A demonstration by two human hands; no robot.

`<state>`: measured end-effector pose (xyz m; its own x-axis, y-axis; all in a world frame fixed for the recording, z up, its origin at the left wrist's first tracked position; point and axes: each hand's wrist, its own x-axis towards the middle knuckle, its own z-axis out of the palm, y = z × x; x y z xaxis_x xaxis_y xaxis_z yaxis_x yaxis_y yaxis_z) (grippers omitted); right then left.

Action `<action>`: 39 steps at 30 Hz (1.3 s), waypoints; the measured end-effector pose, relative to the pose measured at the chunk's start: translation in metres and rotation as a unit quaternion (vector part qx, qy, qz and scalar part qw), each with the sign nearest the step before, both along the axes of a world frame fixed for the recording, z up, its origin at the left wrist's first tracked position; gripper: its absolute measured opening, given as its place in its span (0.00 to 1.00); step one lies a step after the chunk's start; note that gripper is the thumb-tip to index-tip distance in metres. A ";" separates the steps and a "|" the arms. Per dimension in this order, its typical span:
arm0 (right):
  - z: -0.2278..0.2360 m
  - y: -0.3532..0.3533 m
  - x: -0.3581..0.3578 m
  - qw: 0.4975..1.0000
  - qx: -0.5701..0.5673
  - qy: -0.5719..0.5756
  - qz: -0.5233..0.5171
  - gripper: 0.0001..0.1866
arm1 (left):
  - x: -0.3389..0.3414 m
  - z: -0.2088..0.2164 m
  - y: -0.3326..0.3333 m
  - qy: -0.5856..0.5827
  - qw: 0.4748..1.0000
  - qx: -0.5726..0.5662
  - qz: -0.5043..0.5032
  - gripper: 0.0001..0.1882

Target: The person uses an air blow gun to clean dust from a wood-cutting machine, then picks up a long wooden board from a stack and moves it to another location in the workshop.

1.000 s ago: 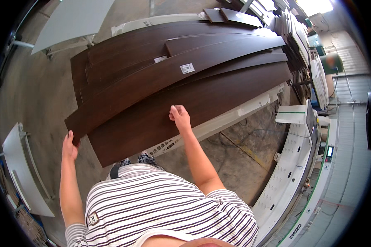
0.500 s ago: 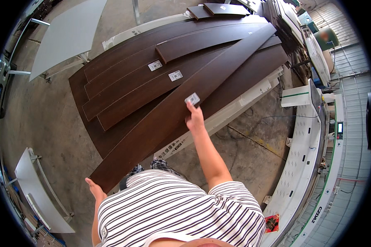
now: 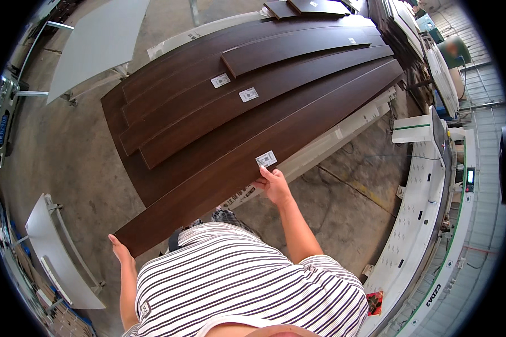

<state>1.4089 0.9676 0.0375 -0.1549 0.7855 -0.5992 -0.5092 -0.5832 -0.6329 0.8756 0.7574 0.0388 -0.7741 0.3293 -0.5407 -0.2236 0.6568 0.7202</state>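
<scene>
The left hand (image 3: 122, 253) braces the left end of a dark wood-grain panel (image 3: 208, 194), finger curl too hidden to tell; the right hand (image 3: 276, 187) pinches its near edge beside a white label (image 3: 266, 159). The panel spans the near side of similar boards (image 3: 191, 135). Aligning it seems the current step; the next move calls for level two-handed support.

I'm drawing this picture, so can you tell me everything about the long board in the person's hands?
The board is long, narrow, flat and dark brown, and looks like wood. A white label with a square code sits by its near edge. It slants from lower left to upper right over other boards, its left end sticking out past them. The right hand grips the near edge, thumb by the label; the left hand touches the left end.
</scene>
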 end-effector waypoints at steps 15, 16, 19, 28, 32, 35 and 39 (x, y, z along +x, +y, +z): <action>-0.005 0.024 0.012 0.918 -0.032 -0.386 0.082 0.20 | 0.029 0.023 0.110 0.341 0.859 0.005 -0.382 0.16; -0.007 0.024 0.012 0.922 -0.029 -0.379 0.080 0.20 | 0.046 0.030 0.125 0.298 0.867 0.029 -0.399 0.17; -0.013 0.023 0.012 0.931 -0.019 -0.358 0.067 0.20 | 0.076 0.020 0.167 0.254 0.855 0.087 -0.443 0.21; -0.015 0.019 0.009 0.943 -0.006 -0.332 0.030 0.19 | 0.145 0.008 0.256 0.103 0.911 0.071 -0.393 0.42; -0.013 0.018 0.004 0.944 -0.006 -0.329 0.017 0.18 | 0.144 0.012 0.261 0.005 0.945 0.088 -0.314 0.44; -0.016 0.018 0.007 0.944 -0.022 -0.329 0.024 0.17 | 0.155 0.006 0.253 -0.057 0.932 0.139 -0.331 0.46; -0.013 0.021 0.006 0.944 -0.032 -0.328 0.018 0.18 | 0.182 0.025 0.244 -0.158 0.903 0.173 -0.361 0.46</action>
